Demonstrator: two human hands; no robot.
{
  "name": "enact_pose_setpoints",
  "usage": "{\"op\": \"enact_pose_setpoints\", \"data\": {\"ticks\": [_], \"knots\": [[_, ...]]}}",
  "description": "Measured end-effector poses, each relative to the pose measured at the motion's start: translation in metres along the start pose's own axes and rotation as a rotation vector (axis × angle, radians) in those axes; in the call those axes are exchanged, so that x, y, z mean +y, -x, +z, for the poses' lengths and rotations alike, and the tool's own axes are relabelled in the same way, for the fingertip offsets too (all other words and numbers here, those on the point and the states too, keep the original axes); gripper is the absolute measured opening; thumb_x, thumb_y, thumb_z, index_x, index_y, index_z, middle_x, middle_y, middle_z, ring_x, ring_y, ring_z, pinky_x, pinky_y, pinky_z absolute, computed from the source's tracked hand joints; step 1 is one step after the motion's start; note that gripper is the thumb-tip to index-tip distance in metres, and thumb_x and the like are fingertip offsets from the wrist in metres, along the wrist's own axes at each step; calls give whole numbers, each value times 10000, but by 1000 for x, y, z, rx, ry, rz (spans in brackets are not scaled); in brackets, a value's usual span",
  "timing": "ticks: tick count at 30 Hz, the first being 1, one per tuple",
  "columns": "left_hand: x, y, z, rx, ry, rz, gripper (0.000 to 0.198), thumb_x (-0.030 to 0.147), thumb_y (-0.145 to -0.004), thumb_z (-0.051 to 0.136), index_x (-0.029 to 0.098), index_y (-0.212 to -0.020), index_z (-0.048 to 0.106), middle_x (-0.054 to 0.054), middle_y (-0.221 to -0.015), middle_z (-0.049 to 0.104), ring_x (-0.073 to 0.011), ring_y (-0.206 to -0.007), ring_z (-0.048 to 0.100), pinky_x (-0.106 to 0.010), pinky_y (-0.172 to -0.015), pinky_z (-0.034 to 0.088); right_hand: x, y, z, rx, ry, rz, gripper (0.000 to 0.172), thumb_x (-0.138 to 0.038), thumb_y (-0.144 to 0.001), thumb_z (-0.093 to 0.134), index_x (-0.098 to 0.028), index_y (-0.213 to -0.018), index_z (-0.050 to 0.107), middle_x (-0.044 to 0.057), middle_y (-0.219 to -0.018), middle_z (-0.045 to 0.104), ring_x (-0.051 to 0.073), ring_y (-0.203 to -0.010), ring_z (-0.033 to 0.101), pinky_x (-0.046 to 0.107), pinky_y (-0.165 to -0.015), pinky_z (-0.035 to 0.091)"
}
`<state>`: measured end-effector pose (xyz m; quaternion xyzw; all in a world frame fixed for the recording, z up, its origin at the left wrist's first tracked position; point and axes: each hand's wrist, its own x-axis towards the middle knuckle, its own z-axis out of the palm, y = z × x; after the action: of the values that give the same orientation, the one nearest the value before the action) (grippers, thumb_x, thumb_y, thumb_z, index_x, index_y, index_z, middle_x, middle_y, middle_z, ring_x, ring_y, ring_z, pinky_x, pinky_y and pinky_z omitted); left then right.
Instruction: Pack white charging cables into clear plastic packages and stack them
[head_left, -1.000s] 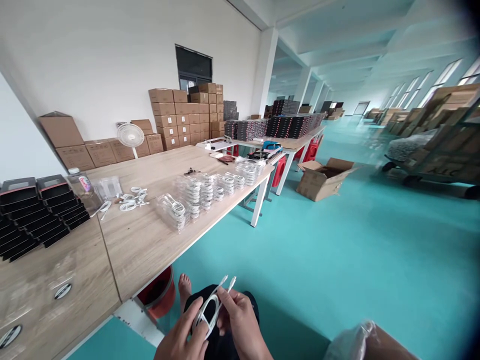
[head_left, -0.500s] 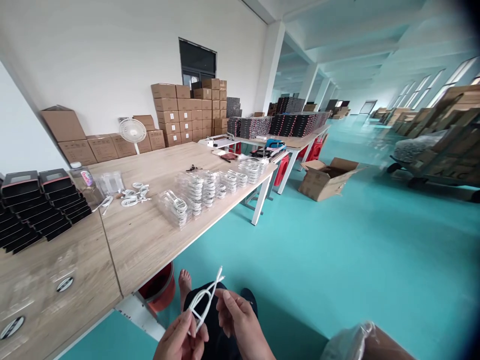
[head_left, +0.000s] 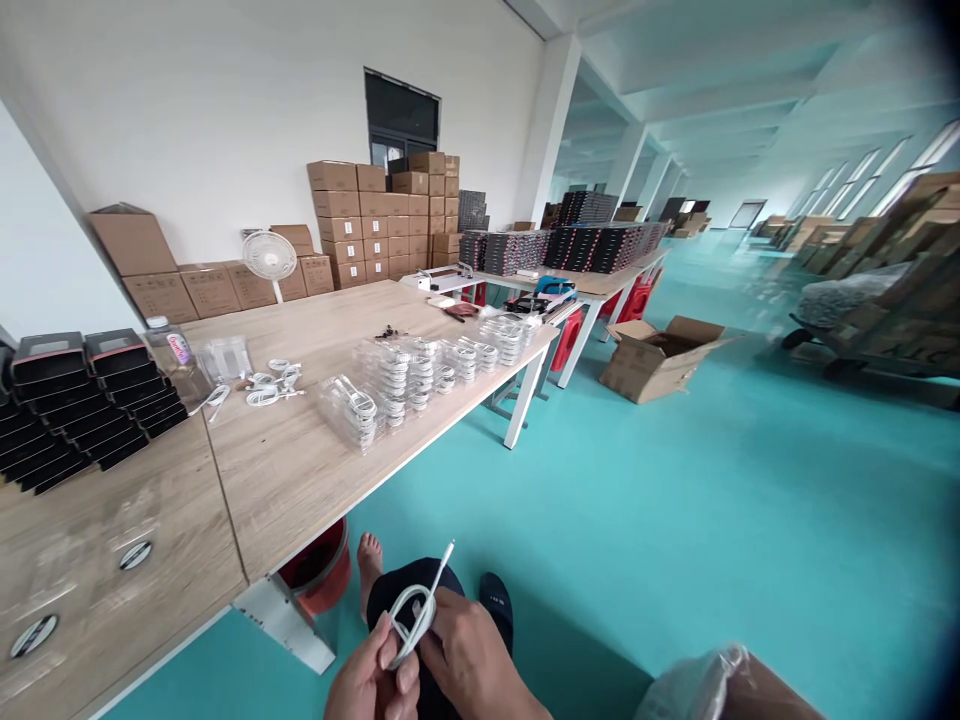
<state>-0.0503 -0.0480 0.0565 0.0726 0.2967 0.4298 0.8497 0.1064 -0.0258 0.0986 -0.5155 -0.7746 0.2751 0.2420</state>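
Over my lap, a white cable is bent into a small coil, with one straight end and its plug pointing up and away. My left hand pinches the lower left of the coil between thumb and fingers. Closed against the coil's right side is my right hand, its fingers curled around the cable and partly hidden behind the back of the hand. Up on the wooden table lie several loose coiled white cables. Stacks of white cables in clear plastic trays line the table's front edge.
Black boxes, a bottle and clear trays occupy the table's left side. A red bucket stands beneath. An open carton sits on the floor; a plastic-lined box is at lower right.
My right hand has moved in from beside the cable, turned over and closed on it. The cable's loop is now rounder and tighter, with one end sticking up. The view has shifted slightly.
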Motion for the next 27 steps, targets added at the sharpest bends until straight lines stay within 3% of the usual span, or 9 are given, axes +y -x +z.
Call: {"op": "enact_pose_setpoints", "data": {"ticks": [2,5,10,13,16,20,23,25,27], "knots": [[0,-3,-5,33,17,-11,569,528,-691,837,219,-606,367,54,-530,556,-58,-342,398,-199,-380,177,4,2,4,66,79,24,317,-207,-970,432,-203,-701,599,21,-754,630,137,-636,572,256,-602,391],[-1,-5,-11,96,1,-25,565,527,-695,834,225,-619,362,57,-535,552,-60,-344,396,-193,-375,176,7,7,8,150,17,42,343,-257,-1009,414,-225,-737,621,7,-741,633,140,-641,609,242,-607,435],[-2,-9,-8,167,-70,-4,617,621,-602,850,227,-615,375,54,-534,562,-61,-346,392,-192,-362,186,6,11,7,469,-53,61,155,-290,-974,519,-238,-1013,660,32,-855,691,175,-721,655,270,-653,510],[-5,-10,-6,212,-164,-29,617,680,-608,809,225,-599,392,48,-531,564,-60,-344,376,-198,-366,196,-1,10,1,462,122,-37,150,-250,-916,611,-271,-1031,706,37,-883,672,203,-792,631,322,-710,499],[-11,-8,-11,262,-389,56,570,674,-690,755,214,-555,447,40,-497,538,-68,-368,376,-211,-395,228,-13,7,-8,396,191,-65,198,-247,-939,580,-273,-817,733,21,-764,624,193,-755,579,351,-721,443],[-21,-5,-18,252,-679,257,491,611,-753,742,202,-534,581,39,-443,476,-88,-420,385,-231,-458,279,-24,-1,-19,382,-40,-21,230,-396,-941,596,-290,-818,760,27,-768,633,204,-783,578,400,-806,439],[-24,-1,-15,219,-453,225,568,702,-695,726,202,-519,523,14,-497,549,-93,-433,436,-227,-458,278,-21,-8,-18,488,-321,121,294,-532,-887,626,-281,-833,770,54,-859,670,244,-885,604,428,-888,460],[-22,2,-10,189,-263,199,597,714,-651,753,196,-518,487,0,-544,598,-87,-428,461,-219,-454,279,-17,-11,-10,569,-554,283,395,-609,-813,679,-260,-979,763,82,-1028,708,277,-1015,619,424,-932,480],[-19,3,-5,158,-159,196,584,684,-637,787,187,-519,504,-16,-569,632,-85,-421,475,-218,-460,293,-15,-10,3,489,-805,396,557,-627,-723,762,-244,-1126,726,98,-1149,725,297,-1094,634,404,-925,513]]}}
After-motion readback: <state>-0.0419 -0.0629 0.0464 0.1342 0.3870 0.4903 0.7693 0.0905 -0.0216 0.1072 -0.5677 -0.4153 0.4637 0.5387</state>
